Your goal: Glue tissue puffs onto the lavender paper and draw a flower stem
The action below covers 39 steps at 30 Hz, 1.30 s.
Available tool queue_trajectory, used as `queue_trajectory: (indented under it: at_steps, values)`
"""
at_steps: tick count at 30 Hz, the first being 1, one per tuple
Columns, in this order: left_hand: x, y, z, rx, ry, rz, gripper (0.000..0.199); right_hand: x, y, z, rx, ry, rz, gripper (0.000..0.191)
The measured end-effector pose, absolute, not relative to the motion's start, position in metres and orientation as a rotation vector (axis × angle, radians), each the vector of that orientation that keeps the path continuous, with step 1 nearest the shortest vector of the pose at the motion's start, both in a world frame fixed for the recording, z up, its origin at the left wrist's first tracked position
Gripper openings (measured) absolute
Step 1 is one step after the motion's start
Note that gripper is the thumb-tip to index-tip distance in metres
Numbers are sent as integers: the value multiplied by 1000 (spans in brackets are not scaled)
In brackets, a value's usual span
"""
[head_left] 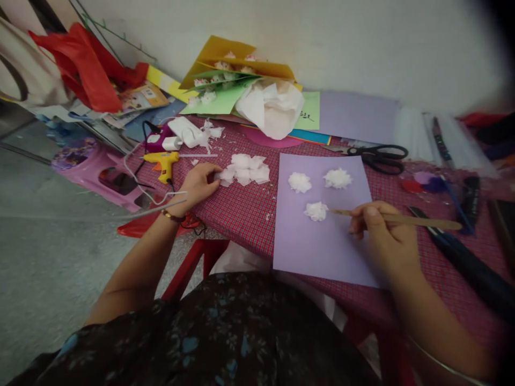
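A purple sheet (322,246) lies on the checked tablecloth, bearing three white crumpled paper tufts: one at upper left (300,182), one at upper right (338,178) and a lower one (316,211). My right hand (382,230) is closed around a flat wooden stick (422,221), whose thin end points at the lower tuft's right side, touching or nearly so. Left of the sheet, several white tissue pieces (245,170) lie in an overlapping cluster. At the cluster's left edge, my left hand (203,182) pinches a piece between thumb and forefinger.
A yellow glue gun (163,163) with a cord rests left. Black scissors (382,155) lie behind the sheet; a dark-handled tool (462,262) is at right. Folded coloured cards (241,64) and crumpled white paper (271,107) stand by the wall. A pink stool (100,171) is beside the table.
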<state>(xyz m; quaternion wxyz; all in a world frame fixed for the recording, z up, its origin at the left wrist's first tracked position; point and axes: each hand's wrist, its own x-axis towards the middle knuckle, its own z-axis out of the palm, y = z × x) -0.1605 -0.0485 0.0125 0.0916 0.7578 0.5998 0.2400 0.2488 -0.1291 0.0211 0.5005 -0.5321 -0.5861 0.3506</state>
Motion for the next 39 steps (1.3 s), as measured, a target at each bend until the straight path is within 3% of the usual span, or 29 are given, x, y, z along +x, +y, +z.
queue_trajectory:
  at_steps: [7,12,16,21,26,30,39]
  values:
    - [-160,-52,22,2038,1746,772,38,249,-132,24,-1302,-1413,899,24]
    - [-142,-59,26,2271,1880,659,33,247,-133,27,-1276,-1427,893,25]
    - [-130,-57,22,2372,1939,710,16,246,-133,29,-1256,-1448,897,25]
    - [-129,-49,24,2134,1818,1047,10,246,-134,26,-1230,-1481,875,27]
    - [-120,-55,43,1512,1535,1362,12,246,-136,24,-1214,-1500,882,25]
    - [-94,-65,60,1282,1233,1208,17,244,-135,26,-1183,-1481,932,25]
    - [4,-36,69,1489,804,825,22,246,-126,21,-1142,-1445,1122,33]
